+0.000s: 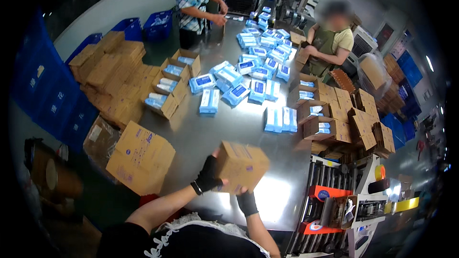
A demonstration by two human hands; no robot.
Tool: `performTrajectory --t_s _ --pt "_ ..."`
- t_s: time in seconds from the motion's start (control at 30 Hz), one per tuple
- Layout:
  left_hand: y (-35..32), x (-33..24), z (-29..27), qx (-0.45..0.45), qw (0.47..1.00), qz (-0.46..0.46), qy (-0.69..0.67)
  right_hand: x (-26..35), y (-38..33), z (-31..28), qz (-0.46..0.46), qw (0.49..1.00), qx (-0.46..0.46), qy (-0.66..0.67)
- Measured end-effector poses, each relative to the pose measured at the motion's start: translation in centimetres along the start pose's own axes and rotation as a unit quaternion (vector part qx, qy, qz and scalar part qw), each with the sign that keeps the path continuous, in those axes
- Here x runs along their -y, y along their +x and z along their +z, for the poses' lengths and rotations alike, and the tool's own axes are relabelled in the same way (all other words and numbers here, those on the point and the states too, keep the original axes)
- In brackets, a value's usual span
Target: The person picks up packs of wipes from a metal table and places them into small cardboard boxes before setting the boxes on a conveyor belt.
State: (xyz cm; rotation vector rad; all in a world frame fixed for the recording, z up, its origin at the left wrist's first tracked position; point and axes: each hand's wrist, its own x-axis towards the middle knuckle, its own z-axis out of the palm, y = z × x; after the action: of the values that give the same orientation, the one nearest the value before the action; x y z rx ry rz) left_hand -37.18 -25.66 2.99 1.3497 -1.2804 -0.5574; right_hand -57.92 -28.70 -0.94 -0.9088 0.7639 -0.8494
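Note:
A brown cardboard box (243, 166) is held up between my two hands above the near part of the metal table (184, 150). My left hand (208, 176), in a black fingerless glove, grips its left side. From below, my right hand (246, 201), gloved the same way, supports the bottom near corner. Whether the box's far side is open I cannot tell. Beyond it, two blue-and-white wipe packs (281, 119) stand side by side, and a loose heap of similar wipe packs (258, 67) covers the middle and far table.
Open cartons with packs line the table's left (165, 93) and right (318, 110) edges. Flattened cardboard (141, 157) lies at the near left. A roller conveyor with a tape machine (330, 205) stands at right. Two people work at the far left (196, 14) and far right (330, 43).

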Motion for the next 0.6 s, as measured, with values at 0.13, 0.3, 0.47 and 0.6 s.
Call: performTrajectory --t_s 0.13,0.3,0.47,0.6 --pt "-1.6 4.1 0.2 0.042 0.882 -0.311 -0.35 5.9 3.1 -0.7 0.022 0.967 0.007 -0.254" --pt "-4.9 12.3 0.4 0.3 0.852 -0.396 0.165 11.5 4.8 3.1 -0.015 0.812 0.066 -0.58" --pt "-5.0 11.4 0.2 0.016 0.923 -0.323 -0.208 2.0 5.5 -1.5 -0.032 0.775 0.194 -0.601" --pt "-1.0 3.3 2.4 -0.025 0.865 -0.438 0.242 2.9 7.1 -4.1 -0.097 0.733 0.354 -0.573"
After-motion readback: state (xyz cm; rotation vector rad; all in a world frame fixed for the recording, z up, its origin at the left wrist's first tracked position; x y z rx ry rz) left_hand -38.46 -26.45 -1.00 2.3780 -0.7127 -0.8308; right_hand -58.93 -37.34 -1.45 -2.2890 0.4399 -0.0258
